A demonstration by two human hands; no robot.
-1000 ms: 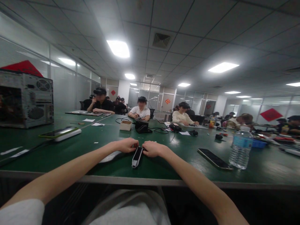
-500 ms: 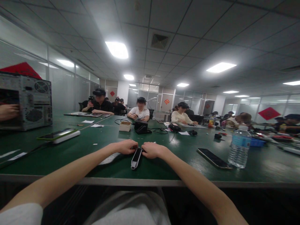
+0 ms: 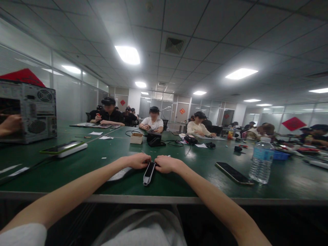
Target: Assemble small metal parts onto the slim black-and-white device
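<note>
A long, narrow device [image 3: 149,174] with a black middle and silver-white edges lies on the green table, pointing towards me; its exact kind is unclear. My left hand [image 3: 139,160] is curled closed at the left of its far end. On the opposite side, the fingers of my right hand [image 3: 164,164] are closed against that same end. Both hands hide the far part of the device, along with some of the fingertips. A pale flat piece [image 3: 119,174] shows partly from beneath my left forearm.
A phone [image 3: 233,172] and a water bottle [image 3: 261,160] stand to the right. Ahead are a small cream box [image 3: 136,138] and a black device [image 3: 154,139] with cables. At left, another person's hand reaches into a computer case [image 3: 38,114], near a green-edged phone [image 3: 61,147].
My hands and the narrow device look the same. The other person's hand in the computer case has shifted slightly. A seated person at back left has raised a hand with something orange.
</note>
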